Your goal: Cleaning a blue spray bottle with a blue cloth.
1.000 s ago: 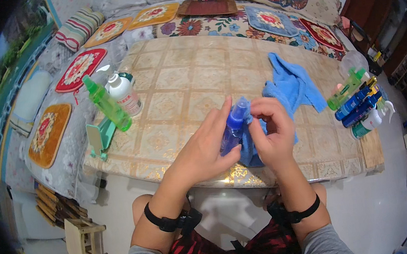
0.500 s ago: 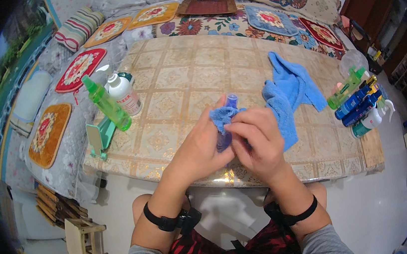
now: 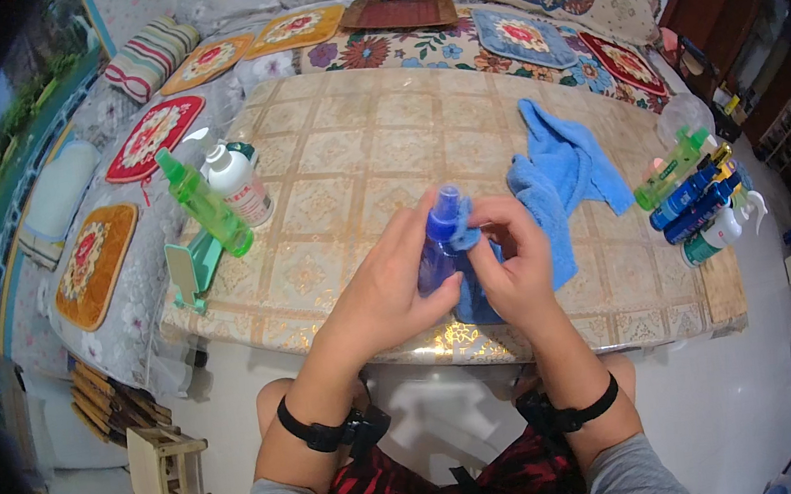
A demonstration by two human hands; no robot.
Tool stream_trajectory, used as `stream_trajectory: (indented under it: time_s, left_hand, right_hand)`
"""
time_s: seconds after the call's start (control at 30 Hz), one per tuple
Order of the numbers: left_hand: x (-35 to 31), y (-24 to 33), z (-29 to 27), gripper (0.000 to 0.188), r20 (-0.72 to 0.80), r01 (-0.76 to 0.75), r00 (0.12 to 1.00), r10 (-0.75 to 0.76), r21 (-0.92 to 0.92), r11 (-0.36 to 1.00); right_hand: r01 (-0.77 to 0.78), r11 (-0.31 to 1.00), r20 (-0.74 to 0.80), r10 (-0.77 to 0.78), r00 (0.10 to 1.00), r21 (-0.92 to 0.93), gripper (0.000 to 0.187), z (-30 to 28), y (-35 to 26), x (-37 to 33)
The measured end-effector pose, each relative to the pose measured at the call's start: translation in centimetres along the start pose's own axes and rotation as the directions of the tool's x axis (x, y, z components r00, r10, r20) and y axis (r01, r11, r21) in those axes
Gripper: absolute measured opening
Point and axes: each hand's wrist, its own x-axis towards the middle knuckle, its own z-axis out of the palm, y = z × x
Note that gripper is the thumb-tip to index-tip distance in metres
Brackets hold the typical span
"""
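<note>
In front of me, over the near edge of the table, my left hand (image 3: 382,286) is wrapped around a blue-purple spray bottle (image 3: 439,242), held upright. My right hand (image 3: 521,267) pinches a small blue cloth (image 3: 465,231) against the bottle's right side, just below its nozzle top. More blue cloth hangs beneath the right hand, partly hidden by the fingers. A larger blue towel (image 3: 574,166) lies crumpled on the table just beyond my right hand.
On the table's left stand a green spray bottle (image 3: 205,205), a white pump bottle (image 3: 237,182) and a mint-green phone stand (image 3: 198,268). Several bottles, including a blue one (image 3: 681,199), cluster at the right edge. Sofas with cushions border the table (image 3: 340,185). A wooden stool (image 3: 162,469) stands at lower left.
The small cloth has come off the bottle's neck toward the right, leaving the nozzle top uncovered. My right fingers have shifted with it, while my left hand keeps its hold.
</note>
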Motion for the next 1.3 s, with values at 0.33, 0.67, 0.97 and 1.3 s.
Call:
stream_trajectory:
  time_s: [0.33,0.67,0.97,1.3]
  left_hand:
    - [-0.1,0.0,0.2,0.086,0.007,0.096,0.995,-0.096,-0.054,0.994]
    - [0.2,-0.2,0.4,0.087,-0.023,0.016,1.000,-0.016,0.006,1.000]
    - [0.3,0.0,0.2,0.085,-0.041,0.056,0.998,-0.055,0.023,0.998]
    - [0.2,-1.2,0.5,0.078,-0.084,0.057,0.995,-0.055,0.023,0.998]
  right_hand:
    - [0.516,0.776,0.276,-0.439,0.855,-0.363,0.032,1.2,-4.2,0.5]
    - [0.267,0.926,0.094,-0.250,0.964,-0.268,0.027,0.1,-2.4,0.4]
    - [0.219,0.957,0.079,-0.208,0.975,-0.190,0.025,-0.7,-1.0,1.0]
    - [0.306,0.852,0.150,-0.268,0.952,-0.424,0.028,1.2,-3.7,0.1]
